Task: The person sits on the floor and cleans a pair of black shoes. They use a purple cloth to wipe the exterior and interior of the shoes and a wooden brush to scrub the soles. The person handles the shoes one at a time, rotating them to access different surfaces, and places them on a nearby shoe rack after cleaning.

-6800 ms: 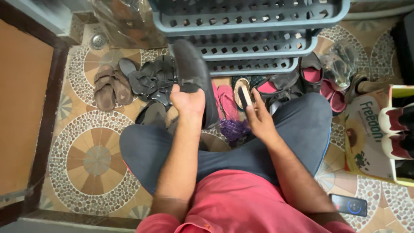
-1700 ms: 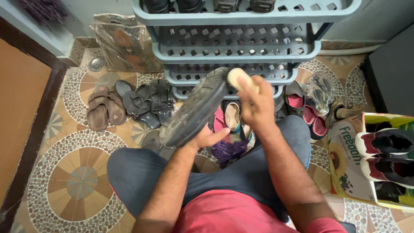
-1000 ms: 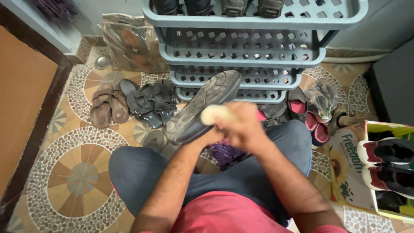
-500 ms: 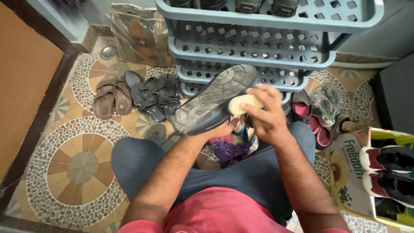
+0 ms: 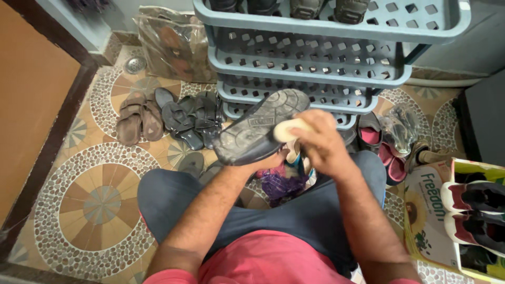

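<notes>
I sit cross-legged on a patterned tile floor. My left hand (image 5: 265,160) holds a dark shoe (image 5: 258,126) from beneath, its dusty grey sole turned up and pointing toward the rack. My right hand (image 5: 315,142) grips a small cream-coloured brush (image 5: 286,130) and presses it against the shoe's sole edge near the middle. Most of my left hand's fingers are hidden under the shoe.
A grey-blue plastic shoe rack (image 5: 315,58) stands just ahead. Brown sandals (image 5: 134,115) and black sandals (image 5: 192,118) lie to the left, pink slippers (image 5: 386,152) to the right. A cardboard box with shoes (image 5: 468,205) sits at far right. A wooden door (image 5: 31,100) is on the left.
My right hand with the brush has slid back and forth along the sole, now lower and nearer the shoe's middle. The shoe tilted slightly flatter; earlier its upper faced up.
</notes>
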